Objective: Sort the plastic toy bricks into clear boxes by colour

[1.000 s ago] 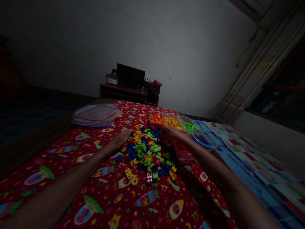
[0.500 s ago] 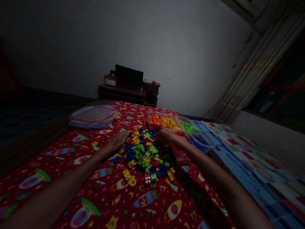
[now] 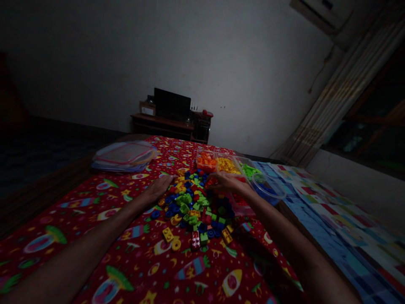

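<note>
A heap of small plastic bricks (image 3: 194, 202) in blue, green, yellow and red lies on a red patterned cloth (image 3: 133, 261). My left hand (image 3: 159, 187) rests flat on the cloth at the heap's left edge, fingers stretched out. My right hand (image 3: 226, 182) lies on the heap's far right side, fingers curled over a red brick (image 3: 211, 182). Behind the heap stand clear tubs: one with orange bricks (image 3: 206, 161), one with yellow bricks (image 3: 228, 165), one with green bricks (image 3: 249, 170) and one with blue bricks (image 3: 268, 190).
A stack of clear lids (image 3: 124, 155) lies at the cloth's far left. A checked cloth (image 3: 332, 223) covers the surface to the right. A low cabinet with a dark screen (image 3: 172, 103) stands against the far wall. The room is dim.
My right hand has slid a little left and nearer over the heap, onto a red brick. My left hand has stayed put.
</note>
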### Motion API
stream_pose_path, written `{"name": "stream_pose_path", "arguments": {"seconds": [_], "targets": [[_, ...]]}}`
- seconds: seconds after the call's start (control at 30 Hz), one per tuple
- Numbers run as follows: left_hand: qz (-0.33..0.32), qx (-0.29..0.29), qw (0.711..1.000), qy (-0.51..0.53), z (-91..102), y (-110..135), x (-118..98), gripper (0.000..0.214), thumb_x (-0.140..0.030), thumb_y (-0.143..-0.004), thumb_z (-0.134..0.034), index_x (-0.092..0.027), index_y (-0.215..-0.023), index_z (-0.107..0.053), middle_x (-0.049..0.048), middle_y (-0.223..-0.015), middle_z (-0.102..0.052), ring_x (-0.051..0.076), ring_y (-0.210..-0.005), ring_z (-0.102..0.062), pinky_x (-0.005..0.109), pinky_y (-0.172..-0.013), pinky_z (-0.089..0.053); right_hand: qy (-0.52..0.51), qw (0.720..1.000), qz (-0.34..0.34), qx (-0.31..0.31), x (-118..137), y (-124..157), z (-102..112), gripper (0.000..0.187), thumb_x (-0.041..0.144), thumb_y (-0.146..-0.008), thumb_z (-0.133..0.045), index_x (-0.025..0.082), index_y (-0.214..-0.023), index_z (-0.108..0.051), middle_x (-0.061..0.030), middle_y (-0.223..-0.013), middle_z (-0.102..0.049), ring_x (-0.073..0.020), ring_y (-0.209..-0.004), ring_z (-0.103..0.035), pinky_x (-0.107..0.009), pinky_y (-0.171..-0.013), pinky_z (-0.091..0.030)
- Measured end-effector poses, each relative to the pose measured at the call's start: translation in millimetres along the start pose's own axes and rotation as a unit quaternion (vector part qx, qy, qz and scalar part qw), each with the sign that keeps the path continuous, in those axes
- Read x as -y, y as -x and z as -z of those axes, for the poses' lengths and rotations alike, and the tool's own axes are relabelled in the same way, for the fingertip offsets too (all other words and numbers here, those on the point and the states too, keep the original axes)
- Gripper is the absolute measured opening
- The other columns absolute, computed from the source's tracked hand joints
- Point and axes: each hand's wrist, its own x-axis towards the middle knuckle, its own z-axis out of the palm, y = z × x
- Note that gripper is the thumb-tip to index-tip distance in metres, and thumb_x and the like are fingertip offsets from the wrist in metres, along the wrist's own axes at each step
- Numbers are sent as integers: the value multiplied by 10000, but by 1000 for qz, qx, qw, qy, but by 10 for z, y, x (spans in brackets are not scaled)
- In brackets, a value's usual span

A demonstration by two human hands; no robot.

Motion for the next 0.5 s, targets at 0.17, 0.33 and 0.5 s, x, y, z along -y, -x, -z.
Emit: {"name": "stream_pose_path", "arguments": {"seconds": [0.17,0.33,0.5], "targets": [[26,33,999,-3,19,-2,-43,635,-559,-899,-193,-189,-1179,-626,79,-1170,-661,259,-1098,-582,351,-995,-425,22,996,-22,-79,-95,-331,301,241,215,-830,-605,165,-1054,-678,-71,-979,-687,-155,-847,-610,-241,-740,-433],[33,33,999,-3,31,-14,-131,717,-597,-887,-115,-176,-1190,-609,96,-1220,-634,262,-1130,-566,376,-1031,-394,62,976,-112,-177,-142,-785,553,382,233,-867,-561,124,-1232,-572,-140,-1165,-640,-200,-1035,-590,-280,-866,-430],[29,45,999,-3,52,-7,-180,702,-580,-892,-117,-172,-1207,-593,106,-1209,-635,254,-1112,-579,364,-1016,-408,-1,984,-59,-171,60,-885,322,313,215,-895,-501,93,-1158,-620,-119,-1018,-680,-163,-884,-616,-241,-773,-438]]}}
